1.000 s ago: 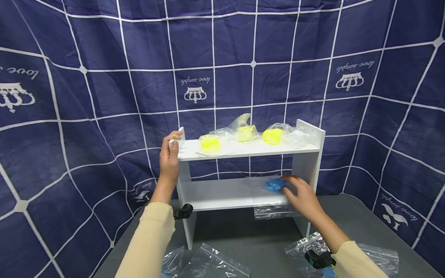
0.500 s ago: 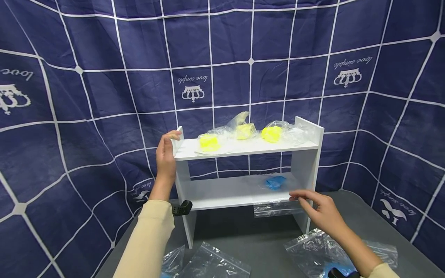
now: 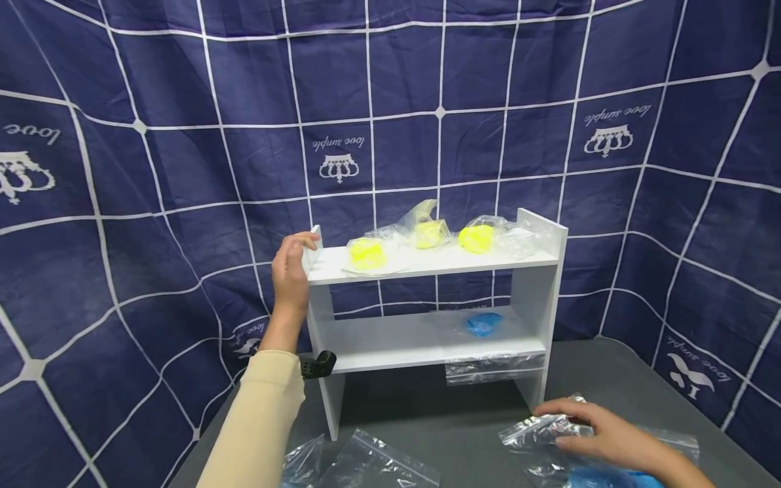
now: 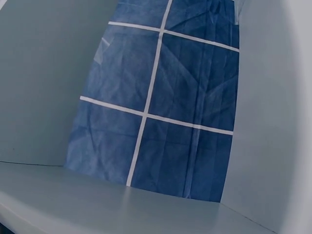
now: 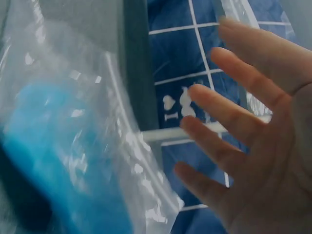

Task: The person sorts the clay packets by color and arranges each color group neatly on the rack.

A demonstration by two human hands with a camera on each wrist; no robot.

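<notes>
My left hand (image 3: 291, 274) grips the upper left side panel of a white two-tier shelf (image 3: 384, 339), thumb in front and fingers over the edge. In the left wrist view only the shelf's boards (image 4: 273, 112) and the cloth behind show. Low on the right, my right hand (image 3: 601, 434) hovers at a clear zip bag (image 3: 527, 440) with something blue inside. The right wrist view shows that hand's fingers (image 5: 229, 109) spread, apart from the blue-filled bag (image 5: 73, 146). On the lower tier lies another bag with a blue lump (image 3: 484, 324); its zip end (image 3: 488, 369) hangs over the front edge.
Three clear bags with yellow lumps (image 3: 368, 253) lie along the top tier. More clear bags (image 3: 378, 464) lie on the dark grey table (image 3: 427, 407) at front left, one with a bit of blue. Navy cloth with white lines (image 3: 403, 81) hangs behind and at the sides.
My right hand has drawn away from the blue-lump bag on the lower tier, moving down and right to the bag on the table. The left hand keeps its grip on the side panel.
</notes>
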